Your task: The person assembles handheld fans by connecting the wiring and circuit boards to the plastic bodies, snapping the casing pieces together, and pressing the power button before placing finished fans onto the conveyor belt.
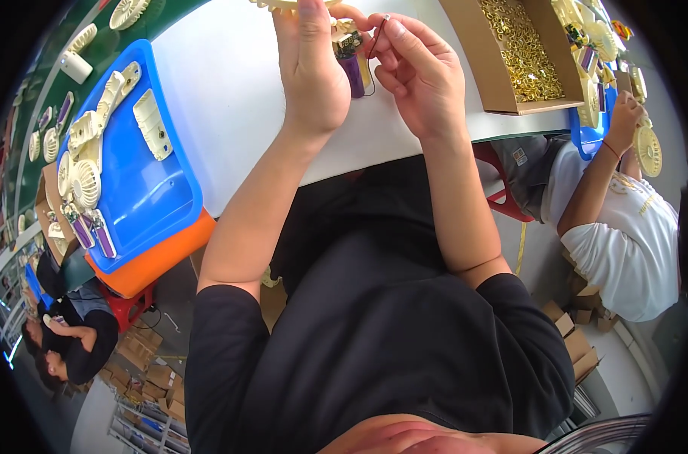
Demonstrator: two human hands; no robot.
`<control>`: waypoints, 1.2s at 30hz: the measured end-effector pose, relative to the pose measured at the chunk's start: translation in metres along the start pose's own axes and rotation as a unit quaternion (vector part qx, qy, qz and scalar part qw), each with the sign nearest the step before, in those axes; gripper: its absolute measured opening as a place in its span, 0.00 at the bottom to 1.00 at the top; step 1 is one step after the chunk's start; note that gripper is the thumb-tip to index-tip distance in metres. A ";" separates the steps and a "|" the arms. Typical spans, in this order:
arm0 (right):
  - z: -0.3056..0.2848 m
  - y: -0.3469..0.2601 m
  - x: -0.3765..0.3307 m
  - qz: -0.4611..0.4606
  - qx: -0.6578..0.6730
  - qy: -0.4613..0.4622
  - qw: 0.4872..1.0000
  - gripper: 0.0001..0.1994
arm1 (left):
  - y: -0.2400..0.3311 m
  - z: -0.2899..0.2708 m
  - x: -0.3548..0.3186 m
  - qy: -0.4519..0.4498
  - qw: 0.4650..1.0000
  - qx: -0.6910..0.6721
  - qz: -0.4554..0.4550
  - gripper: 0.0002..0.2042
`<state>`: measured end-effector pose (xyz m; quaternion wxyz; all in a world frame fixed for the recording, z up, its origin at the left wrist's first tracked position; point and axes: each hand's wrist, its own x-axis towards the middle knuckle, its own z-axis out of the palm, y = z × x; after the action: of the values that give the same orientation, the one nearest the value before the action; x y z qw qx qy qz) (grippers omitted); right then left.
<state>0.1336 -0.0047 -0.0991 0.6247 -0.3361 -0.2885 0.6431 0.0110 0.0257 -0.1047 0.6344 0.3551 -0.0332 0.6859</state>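
Observation:
At the top centre, my left hand (314,85) is closed around a cream handheld fan (292,4), whose round head is cut off by the picture's upper edge. From the fan's open body hang a small circuit board (347,43) and a purple battery cell (352,78). Just to the right, my right hand (428,79) pinches the end of a thin dark wire (371,50) between thumb and forefinger. A tiny pale connector (386,17) shows at the fingertips. The wire loops down beside the battery.
A blue tray (149,214) with cream fan parts stands at the left, above an orange bin (156,261). A cardboard box (465,39) of small golden metal pieces stands at the right on the white table (230,83). Co-workers sit at both sides, one in a white shirt (624,242).

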 end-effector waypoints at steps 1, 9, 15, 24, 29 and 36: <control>-0.002 0.000 0.001 0.001 -0.001 0.001 1.000 0.11 | 0.007 0.011 0.000 0.050 0.994 0.086 -0.044 0.19; -0.018 0.001 0.009 0.085 0.129 -0.082 0.985 0.11 | 0.010 0.010 0.001 0.096 0.976 0.175 -0.088 0.20; -0.011 -0.005 0.007 0.081 0.062 -0.044 0.994 0.10 | 0.006 0.002 0.001 0.041 0.998 0.030 -0.043 0.20; -0.005 -0.008 0.003 0.055 0.028 -0.047 0.997 0.10 | 0.013 0.008 0.003 0.037 0.996 0.066 -0.047 0.22; -0.004 -0.008 0.002 0.057 0.063 -0.048 0.995 0.11 | 0.024 0.023 0.005 0.161 0.922 0.324 -0.139 0.23; 0.002 -0.011 0.001 0.020 -0.101 -0.015 0.995 0.10 | 0.025 0.020 0.005 0.182 0.914 0.328 -0.155 0.23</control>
<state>0.1390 -0.0033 -0.0892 0.5703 -0.3935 -0.3543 0.6279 -0.0018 0.0153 -0.0773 0.5753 0.4128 0.3651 0.6044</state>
